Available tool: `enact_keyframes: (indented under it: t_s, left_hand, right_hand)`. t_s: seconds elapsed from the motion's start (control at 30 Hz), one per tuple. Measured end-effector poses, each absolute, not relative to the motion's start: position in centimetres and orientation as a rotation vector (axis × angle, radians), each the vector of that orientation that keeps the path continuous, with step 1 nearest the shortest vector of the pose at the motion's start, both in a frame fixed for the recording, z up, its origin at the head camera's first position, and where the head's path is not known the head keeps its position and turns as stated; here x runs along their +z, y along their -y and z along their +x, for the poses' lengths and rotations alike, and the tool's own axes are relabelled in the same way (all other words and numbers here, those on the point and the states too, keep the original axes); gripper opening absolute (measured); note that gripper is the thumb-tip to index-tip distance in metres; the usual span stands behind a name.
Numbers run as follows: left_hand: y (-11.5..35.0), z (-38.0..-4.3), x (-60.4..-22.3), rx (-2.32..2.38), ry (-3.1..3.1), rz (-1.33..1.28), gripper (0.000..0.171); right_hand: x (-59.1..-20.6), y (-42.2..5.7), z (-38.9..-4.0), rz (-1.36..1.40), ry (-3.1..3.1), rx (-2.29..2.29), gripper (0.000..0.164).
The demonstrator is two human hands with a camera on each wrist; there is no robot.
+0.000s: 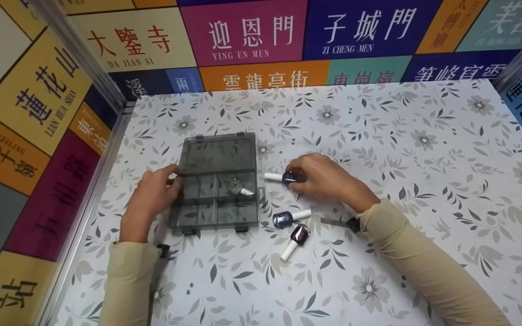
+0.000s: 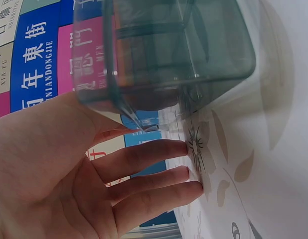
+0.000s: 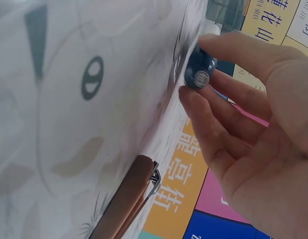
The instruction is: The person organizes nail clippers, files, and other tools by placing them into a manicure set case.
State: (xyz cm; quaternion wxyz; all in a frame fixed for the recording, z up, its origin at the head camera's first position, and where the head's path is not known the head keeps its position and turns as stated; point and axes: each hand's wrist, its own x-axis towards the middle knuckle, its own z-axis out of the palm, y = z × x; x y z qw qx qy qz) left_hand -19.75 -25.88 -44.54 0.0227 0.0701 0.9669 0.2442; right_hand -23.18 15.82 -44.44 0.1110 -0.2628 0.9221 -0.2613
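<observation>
A smoky clear compartment box [image 1: 220,154] lies on the table, with a silvery bottle with a white cap [image 1: 236,186] in one compartment. My left hand [image 1: 150,194] touches the box's left edge with thumb and forefinger. In the left wrist view its other fingers [image 2: 144,199] stretch out towards the tabletop, below the box corner. To the right of the box, my right hand [image 1: 322,179] pinches a dark blue nail polish bottle [image 1: 290,179], its white cap pointing towards the box. Nearer me lie a blue nail polish bottle [image 1: 282,220] and a dark red one [image 1: 300,234], both white-capped.
A white tabletop with a leaf and flower print [image 1: 415,253] spreads around the box. Coloured panels with Chinese lettering [image 1: 247,34] stand behind and at the sides. In the right wrist view a brown strip with a metal clasp [image 3: 126,199] shows; its kind is unclear.
</observation>
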Motion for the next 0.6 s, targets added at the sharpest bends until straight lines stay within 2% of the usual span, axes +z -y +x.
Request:
enact_keyframes:
  t_s: [0.17,0.6]
  left_hand:
    - [26.0,-19.7,-44.4,0.734,-2.991,0.210,0.023]
    - [26.0,-19.7,-44.7,0.758,-2.995,0.226,0.024]
  right_hand:
    - [-44.4,-15.3,-23.2,-0.813,-2.782,-0.857,0.038]
    - [-43.3,-12.7,-23.2,-1.051,-2.828,-0.992,0.033]
